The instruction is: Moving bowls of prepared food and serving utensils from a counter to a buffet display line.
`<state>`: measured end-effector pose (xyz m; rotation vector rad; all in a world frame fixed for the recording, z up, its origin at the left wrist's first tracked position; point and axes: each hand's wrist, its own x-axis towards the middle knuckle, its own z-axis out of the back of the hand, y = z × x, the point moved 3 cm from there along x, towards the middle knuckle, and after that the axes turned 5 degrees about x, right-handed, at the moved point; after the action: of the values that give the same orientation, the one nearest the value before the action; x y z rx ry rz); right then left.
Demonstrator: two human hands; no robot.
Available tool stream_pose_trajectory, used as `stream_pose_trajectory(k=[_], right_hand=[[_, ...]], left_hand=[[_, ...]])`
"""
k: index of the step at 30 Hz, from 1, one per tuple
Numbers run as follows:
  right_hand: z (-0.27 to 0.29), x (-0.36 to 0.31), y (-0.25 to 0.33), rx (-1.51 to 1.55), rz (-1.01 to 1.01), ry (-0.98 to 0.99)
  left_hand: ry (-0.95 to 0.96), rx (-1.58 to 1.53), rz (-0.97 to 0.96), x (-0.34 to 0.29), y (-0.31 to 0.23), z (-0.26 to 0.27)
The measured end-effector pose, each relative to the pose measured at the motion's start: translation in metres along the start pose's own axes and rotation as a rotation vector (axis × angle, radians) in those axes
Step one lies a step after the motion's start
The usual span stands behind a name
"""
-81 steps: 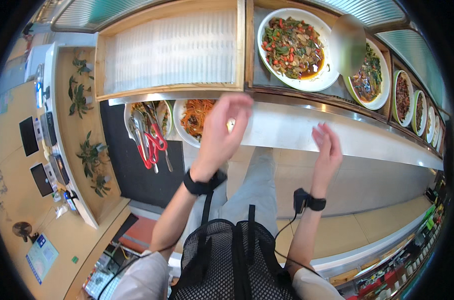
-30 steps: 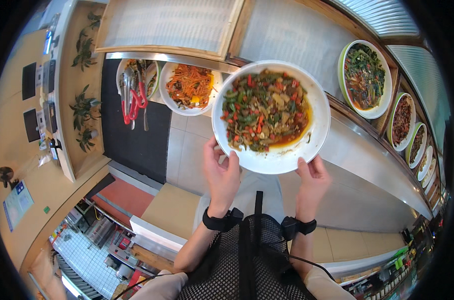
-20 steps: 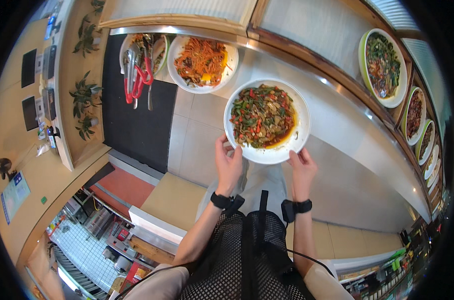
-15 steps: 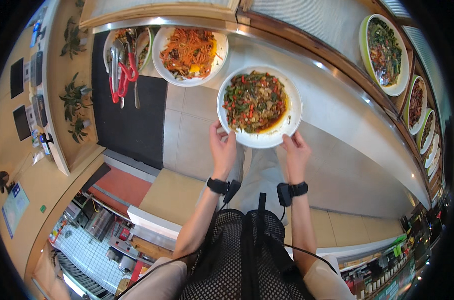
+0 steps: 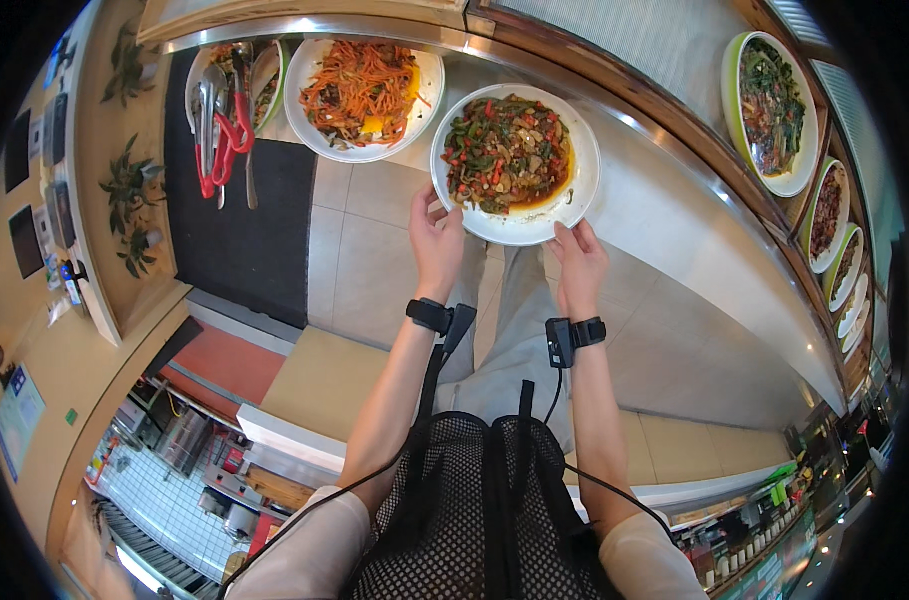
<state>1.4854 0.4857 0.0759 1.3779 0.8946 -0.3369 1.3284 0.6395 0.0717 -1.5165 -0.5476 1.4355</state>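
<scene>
A round white plate (image 5: 582, 200) holds a dish of chopped green and red peppers (image 5: 504, 152) with brown sauce pooled along one side. My left hand (image 5: 436, 240) pinches its near left rim, fingers curled and partly hidden beneath. At the near right rim, my right hand (image 5: 580, 262) grips with thumb and fingers. The plate overlaps the counter's front edge in view; whether it rests on the counter cannot be told. Close to its left stands another white plate (image 5: 299, 110) of shredded carrot with yellow pieces.
Tongs with red handles (image 5: 236, 130) and a metal spoon (image 5: 251, 185) lie across a dish at the left end of the pale counter (image 5: 664, 165). More oval dishes, one with greens (image 5: 772, 110), line a wood-edged shelf at right. Below the tongs is a dark mat (image 5: 239, 240).
Both hands have moved forward with the pepper plate, away from my body and further over the counter, near the carrot plate. The view has shifted slightly.
</scene>
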Motion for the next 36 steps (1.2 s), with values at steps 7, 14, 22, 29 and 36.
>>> stream_pose_trajectory(k=[7, 14, 22, 29, 36], right_hand=[[0.000, 0.015, 0.022, 0.020, 0.043, 0.158], [0.069, 0.001, 0.096, 0.171, -0.001, 0.218], [0.178, 0.018, 0.296, -0.136, 0.528, -0.051], [0.221, 0.102, 0.356, -0.381, 0.410, 0.049], [0.204, 0.125, 0.355, -0.288, 0.504, 0.073]], left_hand=[[-0.068, -0.053, 0.133, 0.006, 0.011, -0.015], [-0.129, 0.184, -0.116, -0.039, -0.048, -0.036], [0.012, 0.225, -0.421, -0.076, -0.194, -0.181], [0.153, 0.615, -0.681, -0.011, -0.262, -0.344], [0.523, 0.386, -0.135, 0.042, -0.258, -0.385]])
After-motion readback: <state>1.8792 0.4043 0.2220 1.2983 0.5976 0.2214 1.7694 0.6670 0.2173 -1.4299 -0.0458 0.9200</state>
